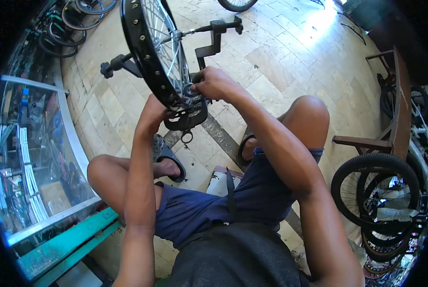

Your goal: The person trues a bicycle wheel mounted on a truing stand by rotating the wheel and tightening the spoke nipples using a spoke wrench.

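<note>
the left hand [152, 113] is curling closed against the black wheel rim [142, 45], which is standing in a truing stand [213, 36] just ahead of both hands; the right hand [215, 83] is pinching narrow on a small metal tool at the spokes [168, 52], the tool itself mostly hiding. a slipping grip could be jamming fingertips between the spokes or knocking the wheel off true. no readable labels are showing; pale long packets are lying in the glass display case [29, 158], well left of the left hand.
</note>
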### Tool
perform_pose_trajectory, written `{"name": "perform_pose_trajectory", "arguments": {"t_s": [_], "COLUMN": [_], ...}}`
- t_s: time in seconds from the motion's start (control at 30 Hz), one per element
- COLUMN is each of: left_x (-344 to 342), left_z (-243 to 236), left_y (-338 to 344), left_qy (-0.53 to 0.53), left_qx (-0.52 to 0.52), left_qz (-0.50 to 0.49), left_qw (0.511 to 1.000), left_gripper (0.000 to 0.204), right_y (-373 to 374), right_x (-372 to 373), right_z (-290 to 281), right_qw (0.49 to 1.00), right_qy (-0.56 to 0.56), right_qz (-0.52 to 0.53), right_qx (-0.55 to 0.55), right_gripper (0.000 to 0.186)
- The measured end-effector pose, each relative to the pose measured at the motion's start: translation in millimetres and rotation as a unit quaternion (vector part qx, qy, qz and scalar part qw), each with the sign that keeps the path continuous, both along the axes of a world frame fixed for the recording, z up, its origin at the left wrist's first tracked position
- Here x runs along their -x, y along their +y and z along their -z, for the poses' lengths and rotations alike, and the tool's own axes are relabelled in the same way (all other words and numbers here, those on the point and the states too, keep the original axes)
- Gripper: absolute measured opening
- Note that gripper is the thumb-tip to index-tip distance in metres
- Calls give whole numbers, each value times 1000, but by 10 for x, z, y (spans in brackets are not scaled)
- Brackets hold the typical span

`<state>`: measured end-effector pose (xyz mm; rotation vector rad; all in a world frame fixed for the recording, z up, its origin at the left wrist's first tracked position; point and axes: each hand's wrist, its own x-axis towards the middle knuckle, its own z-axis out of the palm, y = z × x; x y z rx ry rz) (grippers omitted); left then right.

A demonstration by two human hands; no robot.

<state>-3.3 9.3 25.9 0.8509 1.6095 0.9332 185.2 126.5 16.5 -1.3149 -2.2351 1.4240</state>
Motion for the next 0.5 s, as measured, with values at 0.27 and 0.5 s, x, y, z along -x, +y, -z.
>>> {"name": "perform_pose_trajectory", "arguments": {"t_s": [0.27, 0.5], "left_x": [31, 111], "left_z": [86, 156], "left_y": [20, 46], "left_qy": [40, 21], "left_qx": [-20, -22], "left_qz": [32, 45], "left_qw": [998, 999], "left_gripper": [22, 23], "right_y": [-17, 65], "right_x": [-32, -104], "right_z": [0, 145], "right_qw": [1000, 993], "right_qy": [8, 87], "right_qz": [6, 25], "right_qx": [2, 72], "right_gripper": [29, 29]}}
